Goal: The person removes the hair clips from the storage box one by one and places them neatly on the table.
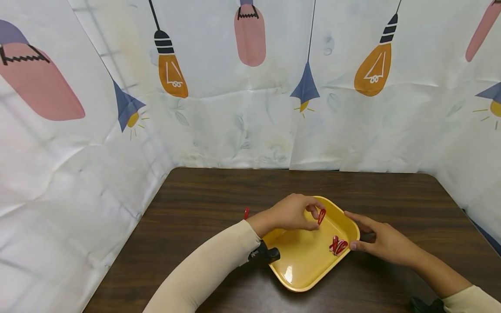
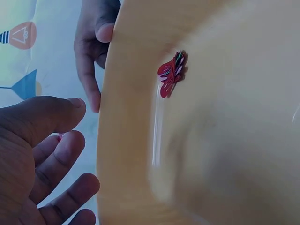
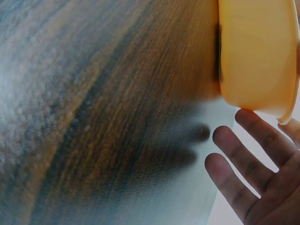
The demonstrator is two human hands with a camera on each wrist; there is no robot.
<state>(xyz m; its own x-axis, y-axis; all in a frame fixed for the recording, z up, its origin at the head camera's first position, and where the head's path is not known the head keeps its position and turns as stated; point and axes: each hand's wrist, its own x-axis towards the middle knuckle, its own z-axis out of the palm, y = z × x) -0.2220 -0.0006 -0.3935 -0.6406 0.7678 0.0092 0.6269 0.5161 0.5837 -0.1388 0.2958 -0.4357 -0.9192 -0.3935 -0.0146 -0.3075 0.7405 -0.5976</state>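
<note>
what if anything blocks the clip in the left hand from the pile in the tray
Nothing visible: the left hand pinches the red clip over the yellow tray, and only bare tray shows between it and the clip pile.

Left hand: fingers bent, thumb and fingertip in a pinch. Right hand: thumb parted from forefinger, fingers fanned, loosely extended.
</note>
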